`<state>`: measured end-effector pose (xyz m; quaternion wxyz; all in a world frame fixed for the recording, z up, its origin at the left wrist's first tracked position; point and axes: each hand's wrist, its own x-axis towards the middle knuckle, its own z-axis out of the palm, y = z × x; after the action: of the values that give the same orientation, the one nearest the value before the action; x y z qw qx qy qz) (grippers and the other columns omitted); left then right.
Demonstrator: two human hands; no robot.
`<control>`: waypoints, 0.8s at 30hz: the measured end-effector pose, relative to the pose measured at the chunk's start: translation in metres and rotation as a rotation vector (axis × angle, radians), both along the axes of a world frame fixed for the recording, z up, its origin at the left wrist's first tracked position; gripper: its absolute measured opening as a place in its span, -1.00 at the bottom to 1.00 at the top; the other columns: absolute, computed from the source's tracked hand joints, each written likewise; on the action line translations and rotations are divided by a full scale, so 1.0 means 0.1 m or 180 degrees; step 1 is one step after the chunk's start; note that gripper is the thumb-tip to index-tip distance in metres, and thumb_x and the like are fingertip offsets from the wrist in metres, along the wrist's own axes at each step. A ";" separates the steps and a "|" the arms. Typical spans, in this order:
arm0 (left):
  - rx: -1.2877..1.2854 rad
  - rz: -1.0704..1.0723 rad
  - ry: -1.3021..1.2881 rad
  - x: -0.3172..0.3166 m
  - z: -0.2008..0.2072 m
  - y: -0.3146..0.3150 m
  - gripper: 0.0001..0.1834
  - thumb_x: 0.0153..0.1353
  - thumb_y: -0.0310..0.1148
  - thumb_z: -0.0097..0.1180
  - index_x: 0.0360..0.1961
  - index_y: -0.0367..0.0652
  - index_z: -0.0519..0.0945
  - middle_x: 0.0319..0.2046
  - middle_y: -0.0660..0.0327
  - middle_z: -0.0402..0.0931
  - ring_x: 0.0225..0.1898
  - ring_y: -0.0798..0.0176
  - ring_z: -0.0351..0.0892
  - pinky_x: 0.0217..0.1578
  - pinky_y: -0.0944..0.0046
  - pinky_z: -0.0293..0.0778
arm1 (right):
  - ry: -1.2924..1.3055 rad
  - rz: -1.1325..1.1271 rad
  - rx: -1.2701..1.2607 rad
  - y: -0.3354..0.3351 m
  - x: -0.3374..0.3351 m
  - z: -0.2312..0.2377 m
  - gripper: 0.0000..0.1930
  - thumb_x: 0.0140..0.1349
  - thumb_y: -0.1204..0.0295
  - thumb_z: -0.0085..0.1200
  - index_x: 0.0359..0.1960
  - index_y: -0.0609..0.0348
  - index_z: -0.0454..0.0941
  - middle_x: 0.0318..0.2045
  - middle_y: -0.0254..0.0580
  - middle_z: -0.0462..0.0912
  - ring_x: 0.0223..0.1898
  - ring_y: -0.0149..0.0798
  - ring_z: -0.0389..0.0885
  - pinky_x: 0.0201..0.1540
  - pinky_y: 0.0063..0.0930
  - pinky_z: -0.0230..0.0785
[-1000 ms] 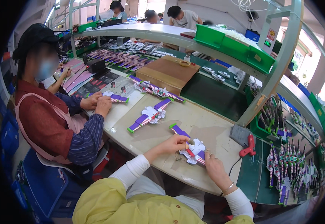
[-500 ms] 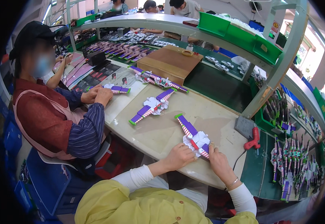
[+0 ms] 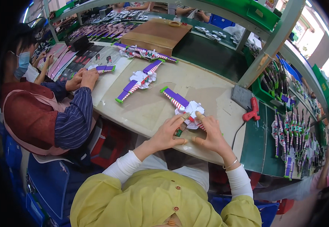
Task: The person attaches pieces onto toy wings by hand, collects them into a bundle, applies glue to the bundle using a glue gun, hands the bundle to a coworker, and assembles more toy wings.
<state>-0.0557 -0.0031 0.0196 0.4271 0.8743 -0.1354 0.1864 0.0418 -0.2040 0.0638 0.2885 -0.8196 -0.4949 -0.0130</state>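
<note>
A toy wing assembly [image 3: 172,99] lies on the table in front of me, with purple panels, red-and-white stripes, green tips and a white middle. My left hand [image 3: 168,132] is at its near left side, thumb and index finger spread apart, the index fingertip at the white middle. My right hand [image 3: 213,136] mirrors it on the right, thumb apart from the index finger, fingertips resting at the white part and the striped near wing. My hands hide much of that wing. Between the left thumb and index finger shows a small green piece [image 3: 178,132]; whether the hand touches it, I cannot tell.
Similar wing assemblies [image 3: 136,81] lie farther left. A cardboard box [image 3: 149,36] stands behind them. At right are a red glue gun [image 3: 252,110], a grey block [image 3: 241,96] and many striped parts [image 3: 295,132]. A co-worker [image 3: 36,113] handles another wing at left.
My fingers have loosened from the wing assembly and spread apart around its near end. The view has tilted down and shifted right.
</note>
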 end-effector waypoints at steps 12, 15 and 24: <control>-0.0333 0.0482 -0.0175 -0.08 -0.16 0.00 -0.66 0.03 -0.55 0.23 -0.14 -0.32 0.46 0.15 0.05 0.35 -0.10 0.12 0.55 -0.19 0.21 0.52 | 0.2671 -0.0590 0.1848 0.31 -0.08 -0.40 -0.58 0.16 0.50 0.19 0.08 0.30 0.47 -0.64 -0.62 0.28 -0.58 -0.70 0.18 -0.53 -0.74 0.03; 0.0387 0.0609 -0.0810 -0.05 -0.18 0.02 -0.83 0.04 -0.55 0.23 -0.41 -0.31 0.46 -0.04 0.10 0.51 -0.25 0.18 0.56 -0.28 0.28 0.48 | 0.2572 -0.0830 0.2023 0.33 -0.12 -0.38 -0.58 0.14 0.50 0.21 0.06 0.31 0.47 -0.66 -0.60 0.27 -0.59 -0.66 0.18 -0.49 -0.69 0.07; -0.2169 -0.0513 0.0921 0.07 -0.09 -0.17 -0.87 0.25 -0.46 0.14 -0.22 -0.27 0.50 -0.47 0.35 0.48 -0.44 0.54 0.43 -0.41 0.46 0.37 | -0.0234 -0.0786 0.0846 0.27 -0.22 -0.41 -0.44 -0.04 0.56 0.25 0.10 0.21 0.45 -0.51 -0.38 0.42 -0.41 -0.33 0.36 -0.28 -0.43 0.21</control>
<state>-0.0487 -0.0199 0.0108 0.7215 0.6859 -0.0723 0.0612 0.0194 -0.1773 0.0229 0.3722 -0.8277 -0.3947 -0.1435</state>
